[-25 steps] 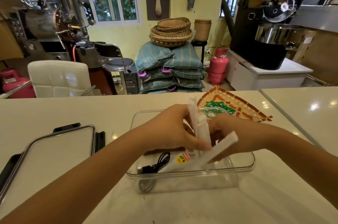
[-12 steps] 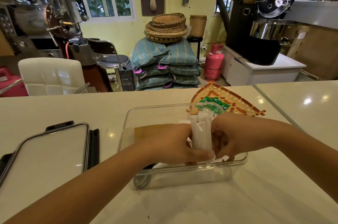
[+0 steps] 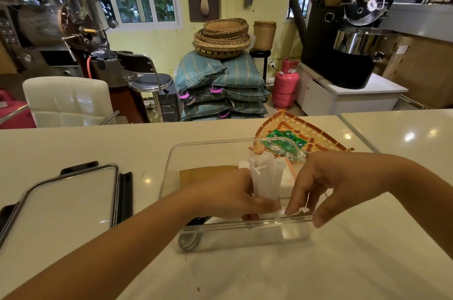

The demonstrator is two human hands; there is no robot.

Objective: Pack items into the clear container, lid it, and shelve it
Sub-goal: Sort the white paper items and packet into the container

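Observation:
The clear container [image 3: 171, 165] stands on the white counter in front of me. A bundle of white paper packets [image 3: 264, 177] stands upright inside it, near its front right. My left hand [image 3: 228, 195] is closed around the bundle from the left. From the right, my right hand [image 3: 326, 182] pinches a white packet end at the bundle's base with its fingertips. A brown paper piece [image 3: 203, 173] lies flat in the container behind my left hand. The container's lid [image 3: 61, 201], clear with black latches, lies flat at the left.
A woven tray [image 3: 316, 133] with green packets [image 3: 282, 143] sits behind the container at the right. A seam in the counter [image 3: 355, 133] runs along the right. Beyond the counter are a white chair [image 3: 66, 101], stacked sacks, a pink gas cylinder and roasting machines.
The white packets went from raised and splayed above the container to gathered upright and lowered into it. Both hands came down with them; the black cable and sticker are now hidden.

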